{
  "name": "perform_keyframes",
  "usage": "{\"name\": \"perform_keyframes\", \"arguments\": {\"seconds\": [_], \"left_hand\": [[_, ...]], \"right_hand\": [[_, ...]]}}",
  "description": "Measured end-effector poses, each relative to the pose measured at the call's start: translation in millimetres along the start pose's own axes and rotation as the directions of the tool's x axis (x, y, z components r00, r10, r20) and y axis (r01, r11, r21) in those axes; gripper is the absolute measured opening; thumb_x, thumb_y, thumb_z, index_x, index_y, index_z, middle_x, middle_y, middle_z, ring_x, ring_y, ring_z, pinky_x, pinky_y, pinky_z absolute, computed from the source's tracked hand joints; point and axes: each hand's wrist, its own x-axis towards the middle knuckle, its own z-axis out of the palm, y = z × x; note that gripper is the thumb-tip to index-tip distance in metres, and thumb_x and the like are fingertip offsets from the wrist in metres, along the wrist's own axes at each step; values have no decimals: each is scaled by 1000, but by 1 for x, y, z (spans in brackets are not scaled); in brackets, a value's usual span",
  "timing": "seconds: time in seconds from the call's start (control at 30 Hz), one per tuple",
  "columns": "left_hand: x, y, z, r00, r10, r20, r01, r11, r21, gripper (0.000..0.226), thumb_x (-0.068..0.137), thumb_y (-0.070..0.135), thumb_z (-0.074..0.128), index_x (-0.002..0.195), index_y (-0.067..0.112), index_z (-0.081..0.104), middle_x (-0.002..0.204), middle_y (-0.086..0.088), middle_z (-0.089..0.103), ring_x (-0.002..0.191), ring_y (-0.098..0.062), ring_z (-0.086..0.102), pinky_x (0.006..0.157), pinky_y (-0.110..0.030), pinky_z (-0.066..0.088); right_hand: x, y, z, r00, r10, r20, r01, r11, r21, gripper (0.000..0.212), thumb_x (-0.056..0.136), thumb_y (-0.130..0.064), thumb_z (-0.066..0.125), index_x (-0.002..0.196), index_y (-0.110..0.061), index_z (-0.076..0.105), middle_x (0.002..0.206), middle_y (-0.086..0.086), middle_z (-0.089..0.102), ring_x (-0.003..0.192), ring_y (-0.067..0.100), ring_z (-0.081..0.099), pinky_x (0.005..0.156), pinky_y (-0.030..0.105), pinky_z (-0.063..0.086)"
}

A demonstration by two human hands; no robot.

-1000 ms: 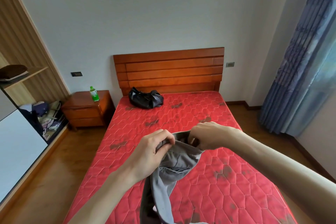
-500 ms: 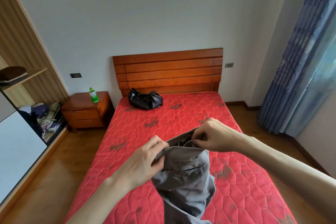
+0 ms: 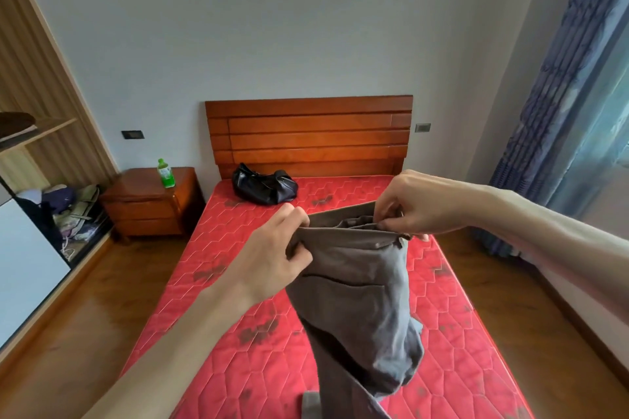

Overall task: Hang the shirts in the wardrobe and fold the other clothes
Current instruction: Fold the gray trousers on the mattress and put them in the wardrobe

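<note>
A pair of grey trousers (image 3: 357, 309) hangs in the air above the red mattress (image 3: 218, 316), its legs dropping out of the bottom of the view. My left hand (image 3: 272, 255) grips the left end of the waistband. My right hand (image 3: 412, 204) pinches the right end, and the waistband is stretched open between the two. A crumpled black garment (image 3: 263, 186) lies on the mattress near the wooden headboard (image 3: 306, 136). The wardrobe (image 3: 37, 160) stands open at the left, with clothes piled on its lower shelf.
A wooden nightstand (image 3: 146, 204) with a green bottle (image 3: 165, 173) stands left of the bed. Blue curtains (image 3: 558, 95) hang at the right. Wooden floor runs along both sides of the bed.
Both hands have risen and drawn apart, spreading the waistband wider. The trousers have turned so that more of their front shows.
</note>
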Motion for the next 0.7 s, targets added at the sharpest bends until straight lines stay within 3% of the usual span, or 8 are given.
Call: {"name": "perform_keyframes", "arguments": {"seconds": [0.1, 0.2, 0.33, 0.43, 0.5, 0.57, 0.63, 0.7], "left_hand": [[12, 5, 0, 999, -4, -47, 2, 999, -46, 26, 87, 2, 65, 98, 20, 50, 94, 9, 47, 78, -14, 53, 66, -33, 48], [28, 10, -7, 996, 8, -85, -16, 995, -94, 25, 87, -2, 65, 99, 17, 52, 94, 2, 50, 79, -18, 54, 70, -36, 47], [55, 24, -24, 990, 60, -131, -77, 989, -130, 23, 91, -3, 64, 104, 14, 53, 95, 0, 52, 82, -18, 54, 74, -25, 47], [79, 35, -40, 979, 112, -169, -135, 981, -136, 23, 92, -3, 62, 105, 14, 52, 93, 1, 51, 79, -14, 51, 72, -19, 43], [92, 39, -48, 977, 124, -173, -149, 979, -138, 22, 93, -2, 61, 106, 14, 51, 93, -1, 52, 80, -15, 52, 72, -24, 45], [100, 39, -52, 977, 119, -177, -148, 976, -158, 22, 94, -3, 58, 106, 13, 50, 93, 0, 51, 78, -14, 51, 69, -24, 44], [102, 38, -53, 981, 105, -165, -136, 973, -184, 21, 94, -3, 56, 106, 13, 48, 91, 4, 48, 76, -9, 47, 68, -18, 40], [102, 35, -53, 991, 71, -113, -91, 979, -184, 22, 96, -2, 54, 108, 15, 45, 92, 6, 44, 74, -6, 44, 68, -17, 39]], "right_hand": [[-5, 9, 1, 997, 79, -1, -79, 991, 107, 18, 101, -24, 64, 94, -19, 80, 80, -11, 73, 74, 10, 69, 68, 25, 59], [-12, 13, 1, 989, 137, -63, -123, 973, 195, 44, 101, -62, 49, 99, -26, 74, 77, -7, 69, 68, 15, 64, 63, 35, 56], [-19, 19, -3, 855, -65, -515, -61, 972, -225, 82, 82, -90, 50, 141, -34, 49, 83, -12, 61, 67, 10, 60, 62, 35, 57], [-7, 23, -14, 767, -200, -610, -46, 931, -363, 94, 76, -85, 64, 148, -26, 48, 117, -2, 51, 102, 17, 50, 89, 34, 47], [2, 25, -31, 834, -174, -524, 30, 962, -271, 91, 74, -79, 73, 146, -31, 48, 139, -2, 44, 124, 18, 46, 103, 34, 41], [8, 24, -54, 957, -6, -290, 17, 999, 34, 89, 72, -66, 85, 146, -38, 42, 143, -15, 48, 127, 8, 53, 105, 26, 46], [15, 22, -67, 993, 106, -45, -93, 972, 217, 75, 73, -49, 91, 137, -39, 53, 129, -22, 63, 114, 4, 64, 95, 22, 55], [22, 25, -67, 992, 124, 39, -130, 958, 256, 42, 78, -37, 91, 113, -31, 71, 105, -16, 76, 97, 8, 73, 83, 25, 61]]}}
